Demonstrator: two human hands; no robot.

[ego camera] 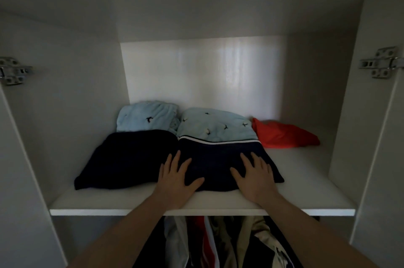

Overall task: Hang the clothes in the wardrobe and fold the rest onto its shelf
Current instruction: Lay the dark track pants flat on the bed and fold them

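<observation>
A folded navy garment with a white stripe (220,158) lies on the white wardrobe shelf (306,191). My left hand (177,180) and my right hand (255,178) rest flat on its front part, fingers spread. A second folded dark navy garment (129,158) lies beside it on the left. Behind them sit two folded light blue pieces with small bird prints (146,116) (216,124). A red garment (284,134) lies at the back right.
Hung clothes (218,243) show below the shelf edge between my forearms. Wardrobe side panels carry metal hinges at the left (13,71) and right (380,63). Bare shelf surface shows to the right of the navy garment.
</observation>
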